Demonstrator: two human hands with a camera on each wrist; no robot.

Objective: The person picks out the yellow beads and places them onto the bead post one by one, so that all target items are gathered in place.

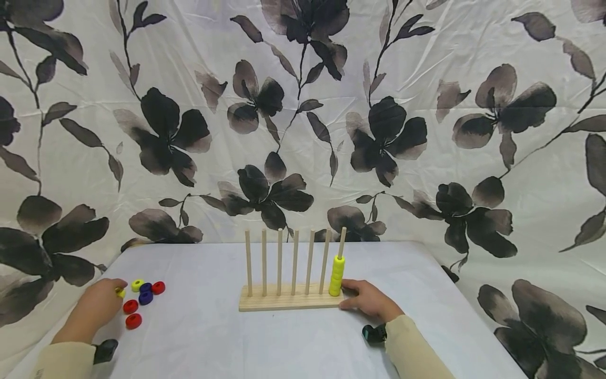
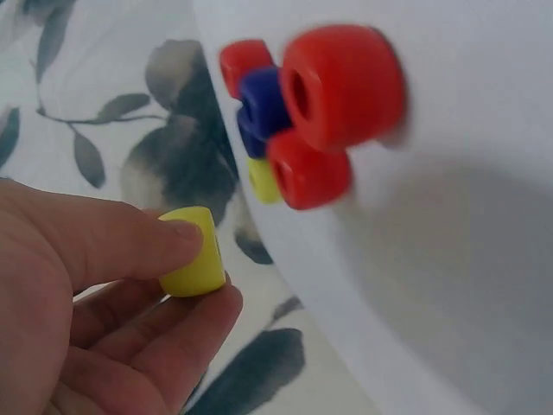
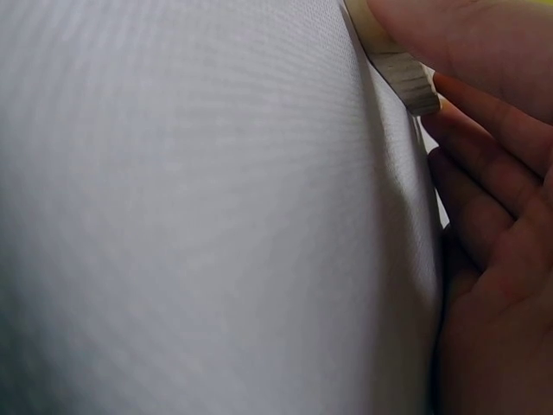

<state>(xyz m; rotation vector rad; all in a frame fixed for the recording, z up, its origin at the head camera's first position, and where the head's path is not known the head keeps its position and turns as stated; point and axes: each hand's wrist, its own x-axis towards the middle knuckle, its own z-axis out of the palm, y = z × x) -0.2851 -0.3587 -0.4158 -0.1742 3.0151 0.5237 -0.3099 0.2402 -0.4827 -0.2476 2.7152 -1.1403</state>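
Observation:
My left hand point(image 1: 100, 302) pinches a yellow bead point(image 2: 192, 252) between thumb and fingers, at the table's left side. Beside it lie red beads point(image 1: 134, 321), dark blue beads point(image 1: 145, 298) and another yellow bead point(image 1: 137, 285). A wooden peg stand point(image 1: 289, 302) with several upright pegs stands mid-table. Its rightmost peg carries a stack of yellow beads point(image 1: 336, 276); the other pegs are bare. With thumb in front and fingers behind, my right hand point(image 1: 369, 300) holds the right end of the stand's base point(image 3: 406, 82).
A white cloth covers the table point(image 1: 203, 342). Behind it and down the sides hangs a floral-print fabric point(image 1: 397, 210). Dark wrist devices sit at both cuffs, the right one point(image 1: 374, 333) close above the tabletop.

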